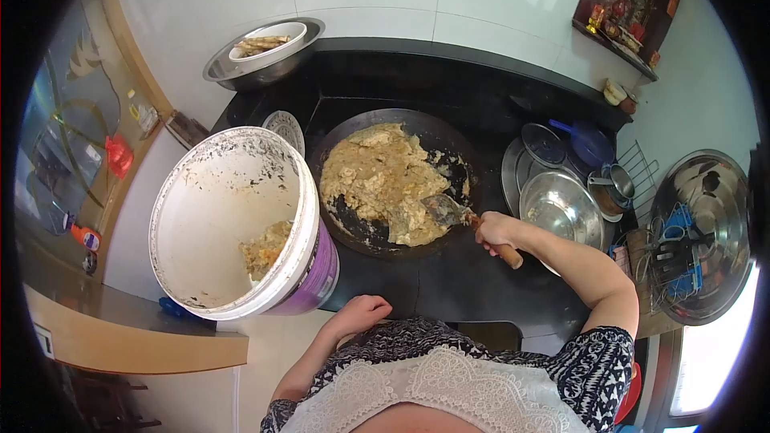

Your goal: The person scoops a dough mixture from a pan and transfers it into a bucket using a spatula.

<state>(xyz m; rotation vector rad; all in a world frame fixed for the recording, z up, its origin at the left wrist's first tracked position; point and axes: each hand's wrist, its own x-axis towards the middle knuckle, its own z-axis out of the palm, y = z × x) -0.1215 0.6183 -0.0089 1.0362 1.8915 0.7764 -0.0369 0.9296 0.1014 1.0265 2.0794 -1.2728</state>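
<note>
My right hand (496, 232) is wrapped around the wooden handle of a metal spatula (446, 212). The spatula's blade dips into the right side of a lumpy, yellowish-beige mash (377, 172) that covers much of a large dark wok (449, 132). My left hand (362, 314) rests by the front edge of the counter, close to my body, with its fingers curled together and nothing visible in them. A big white bucket (216, 168) with a purple label stands tilted to the left of the wok. Some of the same-looking mash (269, 250) lies at the bottom of the bucket.
Behind the bucket are a patterned plate (285, 130) and a metal basin (281, 64) holding a white bowl (290, 30). To the right sit a steel bowl (561, 200), a blue pan (592, 144) and a wire rack (670, 273). A large round lid (718, 192) leans there.
</note>
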